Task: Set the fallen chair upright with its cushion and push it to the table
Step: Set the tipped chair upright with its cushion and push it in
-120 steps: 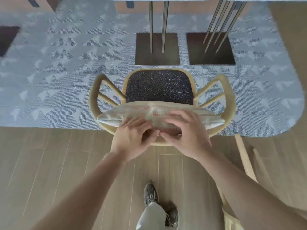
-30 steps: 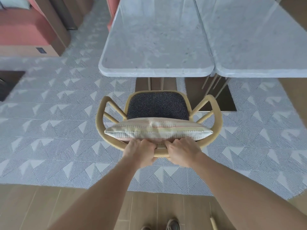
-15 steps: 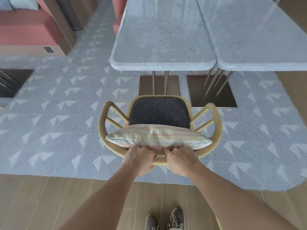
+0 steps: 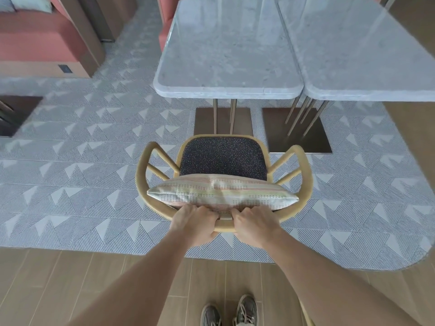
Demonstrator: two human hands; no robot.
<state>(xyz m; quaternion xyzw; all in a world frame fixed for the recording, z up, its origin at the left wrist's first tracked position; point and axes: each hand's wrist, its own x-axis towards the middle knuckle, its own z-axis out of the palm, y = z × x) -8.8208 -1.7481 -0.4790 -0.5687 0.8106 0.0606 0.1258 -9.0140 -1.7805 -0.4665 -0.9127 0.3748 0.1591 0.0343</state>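
A wooden armchair [image 4: 306,175] with a dark speckled seat stands upright on the patterned rug, facing the left grey stone table [image 4: 228,88]. A striped cushion [image 4: 221,192] stands on the seat against the curved backrest. My left hand [image 4: 194,225] and my right hand [image 4: 255,225] both grip the top rail of the backrest, side by side just behind the cushion. The chair's front edge stands just short of the table's near edge, over the table's dark base plate [image 4: 204,121].
A second grey table [image 4: 367,67] adjoins the first on the right. Red benches [image 4: 40,41] stand at the far left and behind the table. The rug's edge meets wooden floor near my shoes [image 4: 235,311]. A dark floor opening [image 4: 16,116] lies at left.
Compared with a second ago, the view has pulled back and the chair sits a little further from the table's edge. Four seconds ago my hands lay on the cushion; now they clasp the backrest rail.
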